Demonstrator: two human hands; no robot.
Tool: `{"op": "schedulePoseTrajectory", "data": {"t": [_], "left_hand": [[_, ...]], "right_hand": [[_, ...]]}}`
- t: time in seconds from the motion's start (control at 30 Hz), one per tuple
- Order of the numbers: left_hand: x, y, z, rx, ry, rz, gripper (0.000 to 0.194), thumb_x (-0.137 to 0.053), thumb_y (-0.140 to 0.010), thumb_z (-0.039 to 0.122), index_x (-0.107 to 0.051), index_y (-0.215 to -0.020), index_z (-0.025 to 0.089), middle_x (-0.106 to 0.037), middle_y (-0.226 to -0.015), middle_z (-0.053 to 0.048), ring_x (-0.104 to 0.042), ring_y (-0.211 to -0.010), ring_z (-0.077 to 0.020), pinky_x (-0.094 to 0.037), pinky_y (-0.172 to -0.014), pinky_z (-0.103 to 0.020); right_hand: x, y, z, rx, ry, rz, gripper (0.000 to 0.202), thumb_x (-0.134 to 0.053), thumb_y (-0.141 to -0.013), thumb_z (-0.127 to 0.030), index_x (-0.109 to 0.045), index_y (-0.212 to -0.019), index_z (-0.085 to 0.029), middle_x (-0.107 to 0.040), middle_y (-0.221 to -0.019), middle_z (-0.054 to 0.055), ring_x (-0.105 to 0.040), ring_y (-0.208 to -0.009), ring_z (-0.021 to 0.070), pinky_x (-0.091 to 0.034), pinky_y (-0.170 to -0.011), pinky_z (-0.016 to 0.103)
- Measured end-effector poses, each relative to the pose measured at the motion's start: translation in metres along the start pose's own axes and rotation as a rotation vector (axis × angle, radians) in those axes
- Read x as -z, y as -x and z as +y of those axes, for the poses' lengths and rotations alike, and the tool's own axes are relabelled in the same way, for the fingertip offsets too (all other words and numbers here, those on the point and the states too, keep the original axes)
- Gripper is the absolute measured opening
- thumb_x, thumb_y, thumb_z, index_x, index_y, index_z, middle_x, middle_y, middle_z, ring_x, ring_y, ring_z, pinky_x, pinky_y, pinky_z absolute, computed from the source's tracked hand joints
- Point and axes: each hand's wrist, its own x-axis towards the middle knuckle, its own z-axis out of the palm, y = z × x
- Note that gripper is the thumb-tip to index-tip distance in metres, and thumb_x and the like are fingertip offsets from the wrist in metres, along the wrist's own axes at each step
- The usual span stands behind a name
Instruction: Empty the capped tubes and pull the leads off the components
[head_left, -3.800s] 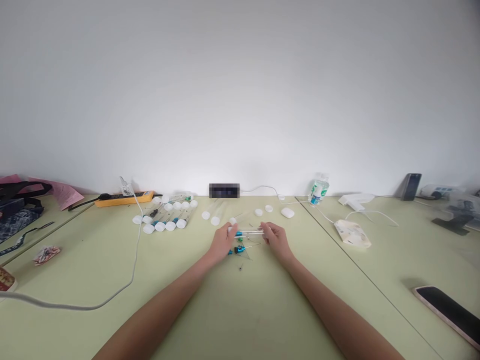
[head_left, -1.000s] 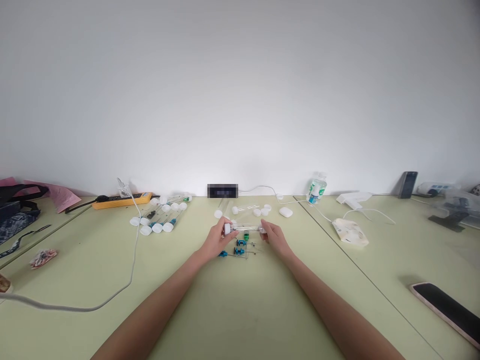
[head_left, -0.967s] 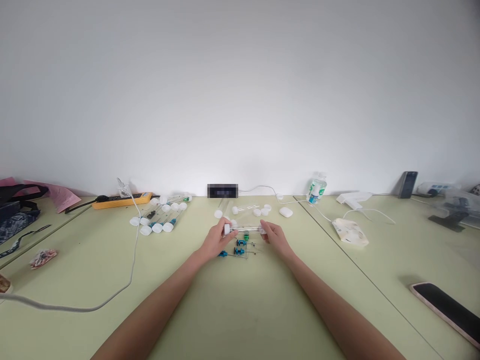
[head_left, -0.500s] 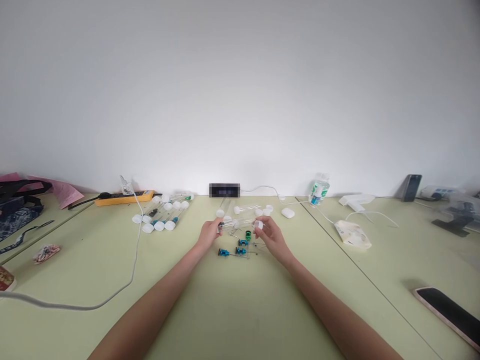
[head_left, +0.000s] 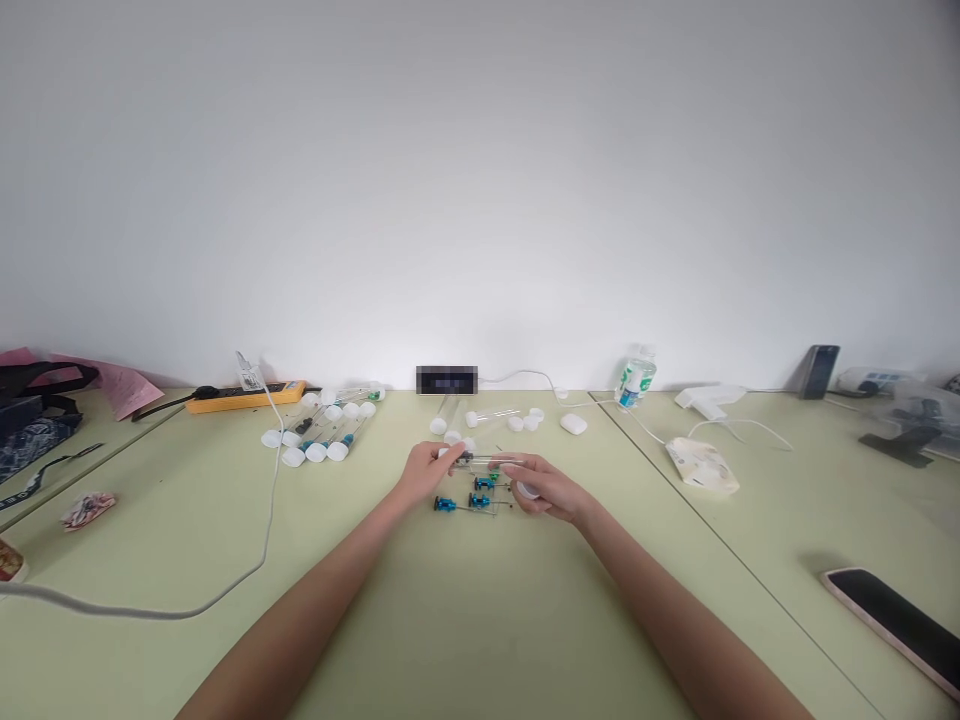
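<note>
So the left hand (head_left: 429,474) has its thumb and fingers closed around one end of a clear, see-through cylindrical tube (head_left: 489,460), with a small dark piece visible near that end. The tube lies roughly level, just above the green tabletop (head_left: 487,620), between the two hands. The right hand (head_left: 551,490) is curled, with a round white cap (head_left: 528,491) tucked in its fingers, and its fingertips are up by the tube's other end; can't tell if they're actually gripping the tube. Right below sit three shiny blue metal pieces with thin rods (head_left: 480,500), plus a small green piece (head_left: 493,476) partly hidden by the right hand. Further back there are white-capped clear tubes (head_left: 495,415), and a bigger bunch of white-capped tubes with coloured pieces inside (head_left: 322,430) is off to the left.
</note>
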Motion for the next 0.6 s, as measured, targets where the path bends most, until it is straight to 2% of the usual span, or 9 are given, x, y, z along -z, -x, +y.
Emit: {"op": "schedulePoseTrajectory", "data": {"t": [0.1,0.2,0.3,0.37,0.47,0.53,0.6], "left_hand": [[0.004,-0.003,-0.008,0.004,-0.021,0.028,0.048,-0.039,-0.078,0.051,-0.042,-0.044,0.017,-0.036,-0.044,0.003,-0.035,-0.044,-0.0095,-0.026,-0.048,-0.022],[0.008,-0.006,-0.016,-0.003,-0.051,0.077,0.047,-0.042,-0.076,0.052,-0.039,-0.045,0.017,-0.035,-0.046,0.004,-0.034,-0.045,-0.0090,-0.025,-0.047,-0.022],[0.013,-0.007,-0.020,-0.036,-0.090,0.144,0.044,-0.047,-0.074,0.051,-0.039,-0.048,0.017,-0.033,-0.048,0.005,-0.032,-0.046,-0.0084,-0.025,-0.047,-0.021],[0.019,-0.006,-0.020,-0.064,-0.114,0.208,0.037,-0.049,-0.074,0.049,-0.044,-0.055,0.017,-0.034,-0.051,0.005,-0.033,-0.049,-0.0087,-0.026,-0.048,-0.020],[0.029,-0.006,-0.022,-0.092,-0.153,0.340,0.026,-0.050,-0.074,0.046,-0.051,-0.077,0.020,-0.042,-0.059,0.005,-0.038,-0.052,-0.0099,-0.031,-0.053,-0.020],[0.035,-0.008,-0.025,-0.119,-0.195,0.473,0.027,-0.051,-0.075,0.043,-0.051,-0.090,0.021,-0.046,-0.063,0.004,-0.040,-0.053,-0.0107,-0.034,-0.054,-0.021],[0.039,-0.010,-0.030,-0.156,-0.222,0.602,0.030,-0.050,-0.076,0.041,-0.050,-0.099,0.021,-0.051,-0.070,0.002,-0.043,-0.055,-0.0111,-0.036,-0.056,-0.022]], "right_hand": [[0.012,-0.002,0.007,0.011,-0.005,0.115,0.037,-0.050,-0.077,-0.049,-0.058,-0.089,-0.015,-0.040,-0.037,-0.009,-0.020,-0.031,0.0031,-0.016,-0.037,0.018],[0.027,-0.004,0.016,0.021,-0.002,0.280,0.037,-0.048,-0.077,-0.052,-0.052,-0.070,-0.016,-0.051,-0.047,-0.004,-0.026,-0.031,0.0027,-0.017,-0.036,0.018],[0.042,-0.003,0.021,-0.021,0.026,0.286,0.039,-0.048,-0.077,-0.052,-0.050,-0.063,-0.015,-0.053,-0.050,-0.002,-0.027,-0.031,0.0024,-0.015,-0.035,0.018],[0.050,0.001,0.020,-0.074,0.052,0.251,0.039,-0.051,-0.076,-0.052,-0.053,-0.063,-0.014,-0.052,-0.046,-0.002,-0.025,-0.030,0.0021,-0.013,-0.034,0.018],[0.061,0.009,0.017,-0.187,0.144,0.216,0.039,-0.056,-0.072,-0.053,-0.060,-0.073,-0.014,-0.049,-0.039,-0.003,-0.023,-0.027,0.0025,-0.012,-0.032,0.018],[0.070,0.014,0.017,-0.261,0.223,0.285,0.041,-0.057,-0.070,-0.055,-0.060,-0.080,-0.015,-0.049,-0.038,-0.004,-0.023,-0.026,0.0029,-0.012,-0.031,0.017],[0.078,0.016,0.019,-0.264,0.243,0.443,0.041,-0.059,-0.068,-0.056,-0.058,-0.081,-0.017,-0.050,-0.040,-0.003,-0.024,-0.026,0.0032,-0.012,-0.030,0.017]]}}
